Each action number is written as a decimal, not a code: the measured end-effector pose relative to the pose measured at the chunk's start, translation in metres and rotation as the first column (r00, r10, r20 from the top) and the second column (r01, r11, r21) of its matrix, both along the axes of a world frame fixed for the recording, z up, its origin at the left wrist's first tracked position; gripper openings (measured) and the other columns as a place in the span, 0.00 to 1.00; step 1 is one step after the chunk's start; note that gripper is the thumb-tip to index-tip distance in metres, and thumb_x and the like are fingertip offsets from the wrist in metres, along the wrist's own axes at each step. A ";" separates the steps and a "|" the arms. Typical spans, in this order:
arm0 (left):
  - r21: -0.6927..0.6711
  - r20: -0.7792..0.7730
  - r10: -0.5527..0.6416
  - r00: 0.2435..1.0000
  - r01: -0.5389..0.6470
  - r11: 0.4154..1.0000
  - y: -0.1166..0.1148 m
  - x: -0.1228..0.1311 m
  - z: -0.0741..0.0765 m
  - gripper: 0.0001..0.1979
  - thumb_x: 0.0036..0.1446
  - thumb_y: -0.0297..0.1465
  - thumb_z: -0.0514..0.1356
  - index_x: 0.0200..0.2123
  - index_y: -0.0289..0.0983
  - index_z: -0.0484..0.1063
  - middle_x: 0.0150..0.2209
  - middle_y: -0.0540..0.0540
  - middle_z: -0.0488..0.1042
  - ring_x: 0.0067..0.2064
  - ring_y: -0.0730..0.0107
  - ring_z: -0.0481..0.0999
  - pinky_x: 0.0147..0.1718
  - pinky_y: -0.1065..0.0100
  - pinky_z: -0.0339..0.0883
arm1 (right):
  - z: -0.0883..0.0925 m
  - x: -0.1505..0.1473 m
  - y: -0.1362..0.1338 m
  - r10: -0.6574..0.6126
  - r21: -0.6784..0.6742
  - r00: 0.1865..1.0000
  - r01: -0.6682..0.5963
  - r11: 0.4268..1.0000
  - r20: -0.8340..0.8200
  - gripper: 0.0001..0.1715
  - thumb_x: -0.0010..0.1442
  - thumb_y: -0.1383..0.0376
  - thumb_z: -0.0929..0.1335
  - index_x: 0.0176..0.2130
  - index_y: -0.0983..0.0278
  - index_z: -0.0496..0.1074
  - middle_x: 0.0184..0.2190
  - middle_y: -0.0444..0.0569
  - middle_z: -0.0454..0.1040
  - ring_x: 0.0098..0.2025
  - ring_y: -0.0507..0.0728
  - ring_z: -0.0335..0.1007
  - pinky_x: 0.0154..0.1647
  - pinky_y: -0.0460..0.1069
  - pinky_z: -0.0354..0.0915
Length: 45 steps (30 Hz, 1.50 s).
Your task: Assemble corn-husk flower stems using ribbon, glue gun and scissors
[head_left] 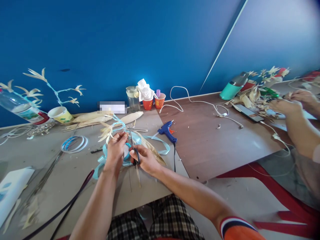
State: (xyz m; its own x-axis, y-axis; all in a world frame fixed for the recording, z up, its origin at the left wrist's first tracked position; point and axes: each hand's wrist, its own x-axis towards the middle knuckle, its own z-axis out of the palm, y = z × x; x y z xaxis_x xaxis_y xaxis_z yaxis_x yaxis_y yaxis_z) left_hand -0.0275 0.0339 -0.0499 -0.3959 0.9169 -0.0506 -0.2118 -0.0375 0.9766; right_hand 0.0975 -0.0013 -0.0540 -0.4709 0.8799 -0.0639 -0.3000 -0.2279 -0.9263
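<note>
My left hand (117, 148) pinches a wire flower stem wrapped in light blue tape (121, 123), with pale dried-husk petals (106, 132) at its tip. In my right hand (146, 160) is a pair of scissors (135, 155), fingers in the dark handles and blades pointing up beside the left fingertips. Whether the blades touch the stem or tape, I cannot tell. Light blue ribbon (163, 146) loops on the table around both hands. A blue glue gun (168, 131) lies to the right of them.
Behind stand a glass jar (133, 100), red paper cups (148, 103) and husks (130, 117). At left are tape rolls (74, 144), a yellow cup (60, 115) holding a flower branch, and a plastic bottle (25, 108). A co-worker's hands (287, 106) work at right near a phone (247, 112).
</note>
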 end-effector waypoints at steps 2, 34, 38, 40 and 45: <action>-0.006 0.002 -0.004 1.000 0.004 1.000 -0.001 0.001 0.001 0.15 0.38 0.37 0.69 0.27 0.35 0.70 0.22 0.53 0.66 0.24 0.77 0.64 0.23 0.74 0.57 | 0.000 -0.001 0.000 0.003 -0.006 1.000 -0.003 1.000 -0.017 0.29 0.47 0.44 0.70 0.33 0.65 0.65 0.18 0.39 0.64 0.20 0.46 0.54 0.21 0.45 0.49; 0.025 -0.042 0.024 0.999 -0.023 0.999 -0.003 0.007 0.001 0.14 0.40 0.37 0.68 0.27 0.35 0.70 0.23 0.53 0.67 0.25 0.77 0.65 0.27 0.72 0.59 | -0.003 0.000 -0.008 -0.053 0.052 0.998 0.052 0.997 0.026 0.27 0.48 0.43 0.68 0.31 0.63 0.64 0.17 0.38 0.61 0.20 0.48 0.53 0.22 0.46 0.52; 0.039 -0.040 -0.020 0.999 0.022 0.999 -0.006 0.010 0.004 0.11 0.43 0.35 0.66 0.27 0.35 0.70 0.23 0.53 0.66 0.26 0.77 0.64 0.27 0.73 0.58 | -0.004 0.003 -0.008 -0.013 0.069 0.999 0.010 0.998 0.050 0.26 0.51 0.42 0.66 0.33 0.62 0.65 0.18 0.40 0.64 0.21 0.49 0.56 0.22 0.46 0.53; 0.034 -0.056 -0.013 0.998 0.015 0.999 -0.006 0.010 0.004 0.11 0.43 0.35 0.66 0.27 0.35 0.71 0.23 0.53 0.66 0.26 0.77 0.64 0.27 0.73 0.58 | -0.007 0.004 -0.007 0.000 0.067 0.999 -0.003 0.998 0.046 0.26 0.52 0.42 0.65 0.33 0.61 0.65 0.18 0.40 0.64 0.20 0.49 0.56 0.22 0.46 0.53; 0.027 -0.075 0.025 0.997 -0.023 0.999 -0.004 0.010 0.001 0.13 0.41 0.36 0.67 0.27 0.35 0.70 0.24 0.52 0.68 0.25 0.77 0.65 0.27 0.72 0.59 | -0.004 0.004 -0.008 -0.027 0.065 0.999 0.024 0.998 0.042 0.26 0.50 0.42 0.67 0.29 0.62 0.65 0.18 0.40 0.62 0.20 0.48 0.54 0.22 0.46 0.52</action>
